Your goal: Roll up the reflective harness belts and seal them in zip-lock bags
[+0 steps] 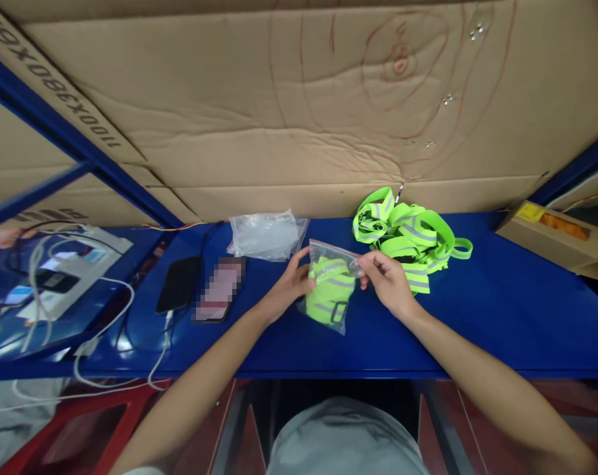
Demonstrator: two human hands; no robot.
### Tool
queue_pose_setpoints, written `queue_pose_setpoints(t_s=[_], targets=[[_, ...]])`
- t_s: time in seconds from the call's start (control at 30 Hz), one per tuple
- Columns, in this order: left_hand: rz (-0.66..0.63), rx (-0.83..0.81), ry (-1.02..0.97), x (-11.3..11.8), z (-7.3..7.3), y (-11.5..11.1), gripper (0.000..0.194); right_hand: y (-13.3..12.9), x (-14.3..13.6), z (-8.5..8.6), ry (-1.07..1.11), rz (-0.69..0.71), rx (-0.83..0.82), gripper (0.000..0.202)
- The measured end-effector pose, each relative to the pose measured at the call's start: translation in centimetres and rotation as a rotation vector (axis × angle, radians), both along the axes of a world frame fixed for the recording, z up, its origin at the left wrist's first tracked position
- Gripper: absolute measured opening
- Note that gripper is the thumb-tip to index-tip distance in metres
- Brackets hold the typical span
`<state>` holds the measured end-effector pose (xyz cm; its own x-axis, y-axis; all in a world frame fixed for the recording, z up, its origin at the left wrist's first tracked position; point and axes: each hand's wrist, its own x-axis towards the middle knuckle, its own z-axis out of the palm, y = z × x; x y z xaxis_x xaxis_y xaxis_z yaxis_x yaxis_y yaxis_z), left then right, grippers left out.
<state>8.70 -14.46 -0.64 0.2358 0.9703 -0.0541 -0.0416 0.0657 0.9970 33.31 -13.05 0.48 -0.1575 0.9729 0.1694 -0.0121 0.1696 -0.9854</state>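
A clear zip bag [332, 249] with a folded neon-green reflective strap [331, 290] inside is held up between both hands over the blue shelf. A black buckle [338, 311] shows through the plastic near its lower right. My left hand [294, 280] grips the bag's left side, thumb in front and fingers partly behind it. At the top right corner, by the seal, my right hand [383, 274] pinches the bag between thumb and fingers. Just behind and right of it lies a loose heap of green reflective straps [418, 231]. Several empty clear bags [266, 234] lie behind my left hand.
Left of my hands lie a phone with a lit, blurred screen [220, 289] and a black phone [179, 284] on a white cable [166, 336]. An open cardboard box [551, 241] sits at the right. Cardboard sheeting [230, 86] walls the back.
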Motion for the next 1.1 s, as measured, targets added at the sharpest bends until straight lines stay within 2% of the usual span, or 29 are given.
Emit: queue_pose_setpoints(t_s=[0.07, 0.13, 0.2, 0.27, 0.37, 0.5, 0.6, 0.7, 0.77, 0.83, 0.93, 1.03, 1.1], targets=[[-0.016, -0.031, 0.01, 0.2, 0.0, -1.3, 0.115, 0.4, 0.3, -0.2, 0.022, -0.019, 0.023, 0.045], [0.046, -0.033, 0.031, 0.2, 0.0, -2.0, 0.108, 0.8, 0.4, -0.5, 0.015, -0.024, 0.045, 0.046], [0.156, -0.008, 0.056, 0.0, 0.0, -1.6, 0.099, 1.0, 0.4, -0.8, -0.013, -0.036, 0.08, 0.048], [0.283, 0.022, 0.094, -0.4, 0.1, 0.2, 0.093, 0.9, 0.3, -1.1, -0.061, -0.052, 0.132, 0.049], [0.448, 0.087, 0.201, -0.7, 0.2, 4.7, 0.088, 0.8, 0.3, -1.3, -0.164, -0.059, 0.223, 0.046], [0.483, 0.189, 0.415, 0.1, 0.5, 9.8, 0.07, 0.7, 0.4, -1.4, -0.309, -0.018, 0.324, 0.037], [0.449, 0.357, 0.59, 1.5, 1.6, 10.8, 0.055, 0.3, 0.4, -1.3, -0.437, 0.049, 0.378, 0.032], [0.358, 0.574, 0.734, 3.7, 3.5, 9.9, 0.056, -0.5, 0.3, -1.2, -0.582, 0.168, 0.437, 0.025], [0.198, 0.69, 0.81, 5.8, 4.9, 9.4, 0.054, -1.0, 0.1, -1.3, -0.674, 0.265, 0.471, 0.022], [-0.03, 0.763, 0.871, 8.2, 5.7, 9.5, 0.051, -1.4, -0.2, -1.6, -0.749, 0.355, 0.49, 0.019], [-0.217, 0.78, 0.918, 11.8, 6.0, 10.9, 0.063, -1.5, -0.5, -2.0, -0.821, 0.437, 0.497, 0.018], [-0.241, 0.749, 0.884, 13.5, 5.8, 13.1, 0.052, -1.3, -0.6, -2.1, -0.857, 0.445, 0.474, 0.02], [-0.214, 0.741, 0.811, 13.1, 6.0, 14.3, 0.039, -1.3, -0.7, -2.1, -0.868, 0.428, 0.453, 0.021]])
